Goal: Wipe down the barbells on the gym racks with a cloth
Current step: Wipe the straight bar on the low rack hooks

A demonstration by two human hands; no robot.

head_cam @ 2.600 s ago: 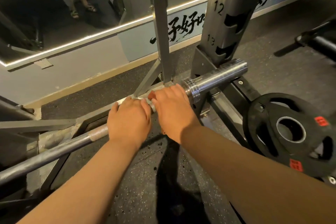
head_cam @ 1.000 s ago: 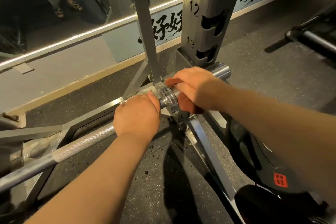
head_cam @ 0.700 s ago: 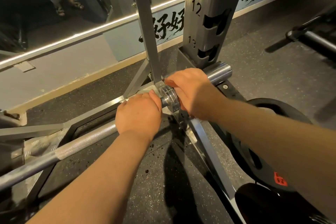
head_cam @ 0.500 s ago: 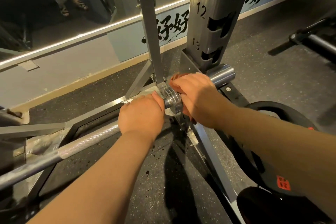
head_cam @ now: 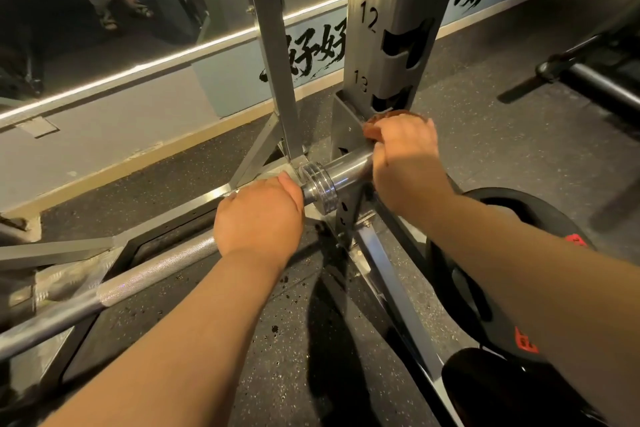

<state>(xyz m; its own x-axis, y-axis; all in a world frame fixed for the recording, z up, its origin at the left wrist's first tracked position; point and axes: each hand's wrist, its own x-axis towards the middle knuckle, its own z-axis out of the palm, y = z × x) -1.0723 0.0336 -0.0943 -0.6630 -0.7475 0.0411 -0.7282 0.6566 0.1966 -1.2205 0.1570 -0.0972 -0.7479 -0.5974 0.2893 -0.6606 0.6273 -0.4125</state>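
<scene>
Rust-red cloth is peeking out from under the right hand, which is curling round the outer end of the barbell sleeve with the cloth bunched between palm and steel. Half a second ago that hand was sitting right up against the ribbed collar. Now it's sliding out to the right along the sleeve, and the stretch next to the collar is showing bare and shiny.

The left hand isn't going anywhere. It's still clamping the barbell on the shaft just left of the collar, fingers wrapped over the top, looking like it's steadying the bar so it doesn't roll.

The bar itself is lying low across the rack, running from the near left up to the numbered upright, with the sleeve poking out past it. A black weight plate is sitting on the floor to the right, partly hidden behind the right forearm.

My read is that the sleeve pass is nearly finishing at this end. The cloth is reaching the tip, so this end is probably about done. The knurled shaft on the left is looking like the next bit to tackle, though I can't tell from here whether it's been wiped.
</scene>
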